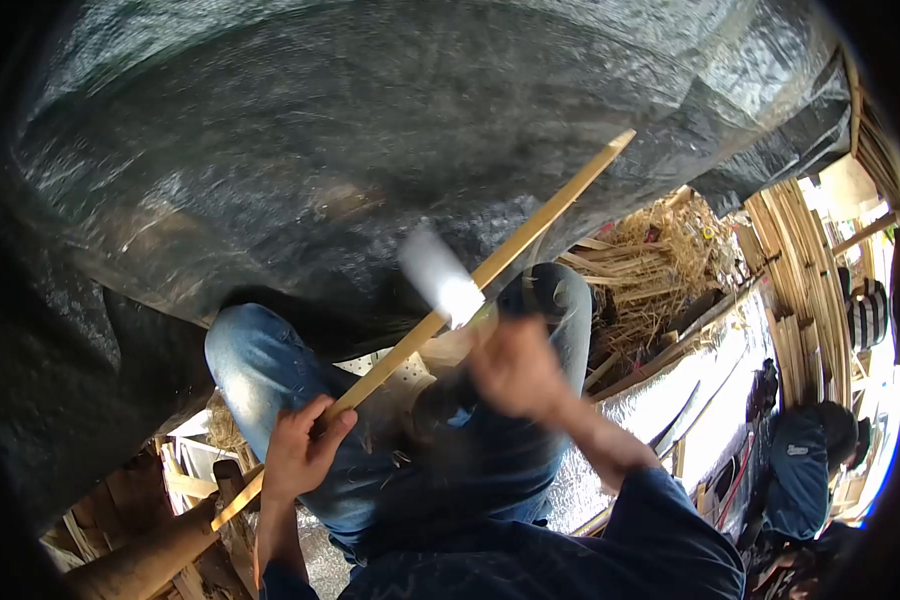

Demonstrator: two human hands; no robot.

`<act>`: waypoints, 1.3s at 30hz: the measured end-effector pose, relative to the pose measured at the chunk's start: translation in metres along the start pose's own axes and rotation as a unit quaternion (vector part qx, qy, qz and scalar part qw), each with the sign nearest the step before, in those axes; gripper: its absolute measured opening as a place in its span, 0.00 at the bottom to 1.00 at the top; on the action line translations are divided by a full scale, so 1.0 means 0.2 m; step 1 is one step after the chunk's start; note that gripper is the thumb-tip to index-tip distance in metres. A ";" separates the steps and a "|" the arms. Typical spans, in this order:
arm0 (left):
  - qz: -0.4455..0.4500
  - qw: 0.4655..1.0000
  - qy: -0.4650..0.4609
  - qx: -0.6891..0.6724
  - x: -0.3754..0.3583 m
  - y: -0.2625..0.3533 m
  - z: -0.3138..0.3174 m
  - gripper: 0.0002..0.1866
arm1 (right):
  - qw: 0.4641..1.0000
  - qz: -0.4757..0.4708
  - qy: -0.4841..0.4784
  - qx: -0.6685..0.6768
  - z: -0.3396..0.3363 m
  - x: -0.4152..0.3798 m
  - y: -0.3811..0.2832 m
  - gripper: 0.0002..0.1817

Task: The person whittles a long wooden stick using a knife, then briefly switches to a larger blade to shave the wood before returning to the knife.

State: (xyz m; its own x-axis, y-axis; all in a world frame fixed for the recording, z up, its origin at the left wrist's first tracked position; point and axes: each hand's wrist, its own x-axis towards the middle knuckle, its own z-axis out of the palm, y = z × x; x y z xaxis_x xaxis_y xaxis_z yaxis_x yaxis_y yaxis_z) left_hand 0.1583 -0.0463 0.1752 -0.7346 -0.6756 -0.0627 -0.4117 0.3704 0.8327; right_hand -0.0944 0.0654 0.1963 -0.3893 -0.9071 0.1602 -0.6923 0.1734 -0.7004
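Note:
A long, narrow bamboo strip [560, 203] slants across my lap, its pointed far end at the upper right. My left hand [302, 452] is closed around it near the lower end, thumb and fingers pinching it; the tail runs out below my wrist. Smeared by motion, my right hand [520, 372] is closed on a broad-bladed knife, with the handle hidden in the fist. The bright knife blade [430, 268] lies across the middle of the strip in this view, close to its edge.
Black plastic sheeting [270, 130] spreads in front of my knees [260, 360]. To the right lie a heap of shavings [660, 265] and silvery sheeting [705, 385]. Bundled strips [795, 260] stand at far right, near a dark blue bag [798, 475]. A thick pole [150, 555] lies at lower left.

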 end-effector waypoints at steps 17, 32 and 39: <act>0.023 0.996 0.069 0.041 -0.51 -0.04 0.09 0.18 | 0.984 -0.136 -0.112 -0.038 -0.21 -0.18 0.02 0.21; -0.106 0.992 0.062 0.018 -0.67 0.00 0.22 0.16 | 0.932 0.213 0.111 0.272 -0.27 -0.01 0.24 0.20; -0.068 0.989 -0.102 -0.085 -0.49 0.11 0.20 0.09 | 0.881 0.147 0.067 0.445 0.02 -0.08 -0.02 0.12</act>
State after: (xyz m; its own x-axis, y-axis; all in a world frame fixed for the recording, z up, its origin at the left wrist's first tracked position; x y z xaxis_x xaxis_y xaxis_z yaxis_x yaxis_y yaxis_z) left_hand 0.2000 0.0542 0.1787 -0.7794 -0.5623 -0.2763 -0.4309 0.1611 0.8879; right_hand -0.0838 0.0779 0.1933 -0.5813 -0.8096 -0.0810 0.1775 -0.0291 -0.9837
